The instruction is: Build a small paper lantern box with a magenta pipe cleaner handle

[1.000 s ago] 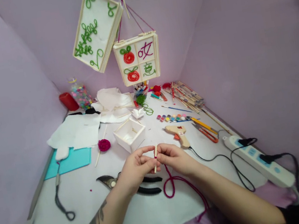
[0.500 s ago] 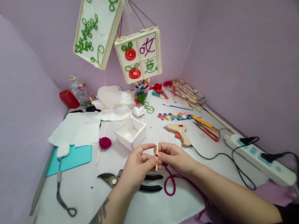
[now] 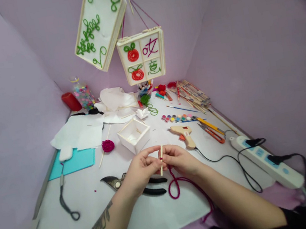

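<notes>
Currently, head view, clock centred on the hands, twelve away from the wearer. Left hand (image 3: 143, 169) pinching a short pale stick (image 3: 161, 150) between thumb and fingers. Right hand (image 3: 180, 160) bent in close against it, fingertips seemingly nipping the purple cord (image 3: 178, 188) at the stick; far-side fingers hidden. Stick is at the centre, raised above the table, tilted, a dark purple band about its middle. Knot or plain wrap: cannot tell.

Risks, as I judge them. Band could slide along the stick or come undone if the right fingertips slacken, the wood looking smooth. Cord drops into a loop at six, tail trailing off at four to the near table edge; a sleeve or forearm brushing that tail might tug the band askew, or draw the loop tight.

Shears (image 3: 117, 183) lie at eight, handles partly under the left wrist; a dropped arm might knock them. Glue gun (image 3: 184, 134) at one, tip toward the white box (image 3: 134, 144) at eleven; hot or cold, cannot tell. A careless reach outward might touch the tip or snag its lead (image 3: 216, 162) at three.
</notes>
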The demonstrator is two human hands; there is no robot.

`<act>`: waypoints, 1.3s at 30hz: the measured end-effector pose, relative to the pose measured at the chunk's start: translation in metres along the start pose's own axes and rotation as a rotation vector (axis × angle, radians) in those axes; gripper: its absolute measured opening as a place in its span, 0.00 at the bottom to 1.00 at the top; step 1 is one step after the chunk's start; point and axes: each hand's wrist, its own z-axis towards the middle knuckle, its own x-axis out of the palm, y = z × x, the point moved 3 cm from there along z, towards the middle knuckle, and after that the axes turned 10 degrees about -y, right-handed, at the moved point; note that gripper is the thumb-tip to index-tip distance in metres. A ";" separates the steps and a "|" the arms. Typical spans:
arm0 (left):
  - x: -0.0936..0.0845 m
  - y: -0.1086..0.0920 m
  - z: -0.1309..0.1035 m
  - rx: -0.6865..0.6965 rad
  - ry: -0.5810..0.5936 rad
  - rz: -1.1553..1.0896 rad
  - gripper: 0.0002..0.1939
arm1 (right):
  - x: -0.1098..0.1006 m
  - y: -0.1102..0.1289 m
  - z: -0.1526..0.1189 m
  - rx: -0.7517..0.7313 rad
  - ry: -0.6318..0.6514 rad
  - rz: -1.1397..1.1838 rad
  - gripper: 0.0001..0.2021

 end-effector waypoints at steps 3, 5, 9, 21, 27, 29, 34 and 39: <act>0.000 -0.001 0.000 -0.021 -0.010 -0.050 0.33 | -0.010 0.010 0.002 -0.099 -0.114 -0.249 0.16; -0.001 -0.002 -0.001 -0.048 -0.027 -0.112 0.32 | -0.027 0.025 -0.001 -0.248 -0.332 -0.595 0.14; -0.004 -0.006 -0.003 -0.092 -0.052 -0.189 0.26 | -0.077 0.055 -0.015 -0.218 -0.881 -1.333 0.15; -0.013 -0.005 0.007 0.001 -0.203 -0.111 0.24 | -0.121 0.050 -0.010 0.239 -0.742 -1.137 0.20; -0.013 -0.012 0.003 0.117 -0.217 0.010 0.18 | -0.095 0.056 -0.014 0.028 -0.420 -0.257 0.18; -0.012 -0.013 0.003 0.148 -0.196 0.098 0.16 | -0.074 0.059 -0.008 0.026 -0.243 -0.156 0.20; -0.013 -0.014 0.000 0.240 -0.128 0.290 0.15 | -0.039 0.053 0.007 0.008 0.021 -0.129 0.21; -0.014 -0.016 -0.003 0.365 -0.057 0.406 0.17 | -0.035 0.036 0.007 -0.018 0.014 -0.072 0.21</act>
